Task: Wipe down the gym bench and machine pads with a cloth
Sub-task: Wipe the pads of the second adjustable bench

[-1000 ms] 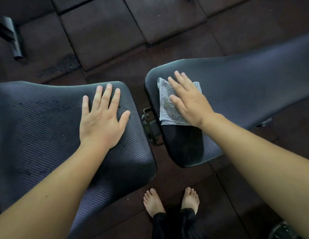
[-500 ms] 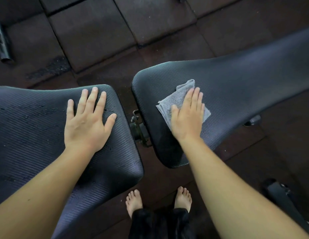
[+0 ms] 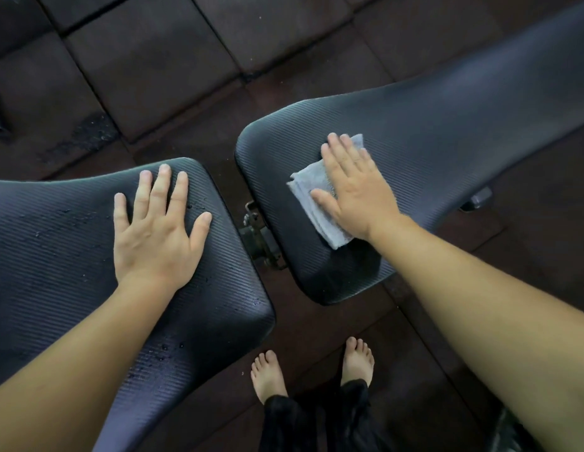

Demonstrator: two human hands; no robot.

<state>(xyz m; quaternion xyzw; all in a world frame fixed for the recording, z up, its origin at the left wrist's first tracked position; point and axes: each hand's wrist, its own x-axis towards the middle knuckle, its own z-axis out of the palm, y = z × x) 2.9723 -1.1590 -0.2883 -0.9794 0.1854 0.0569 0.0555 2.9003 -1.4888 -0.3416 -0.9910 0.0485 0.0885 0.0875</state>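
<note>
Wiping is the step in hand. The right hand (image 3: pixel 356 194) lies flat on the folded grey cloth (image 3: pixel 326 226) and presses it onto the right pad (image 3: pixel 463 132), near that pad's rounded end and just beside the gap between the two pads. Its grip is apart: the fingers are straight and close together, the thumb lies out over the cloth, and nothing is clamped. Cloth shows past the fingertips, beside the thumb and by the wrist; the rest is under the palm.

The left hand (image 3: pixel 157 233) lies spread on the left pad (image 3: pixel 56 256) near its end. Its grip is also apart and it holds nothing; it looks to be bracing the person. Droplets (image 3: pixel 163 349) bead on this pad around and below the hand, so it seems not yet wiped dry. A metal hinge (image 3: pixel 258 230) shows in the gap between the pads.

Most of the job looks to be ahead, since the long run of the right pad lies beyond the cloth. The next move calls for steady flat pressure and overlapping strokes along that pad. With no pinch on it, the cloth could bunch or slip from under the palm, and near the gap it could snag the hinge. Reaching the droplets would need the left hand lifted clear.
</note>
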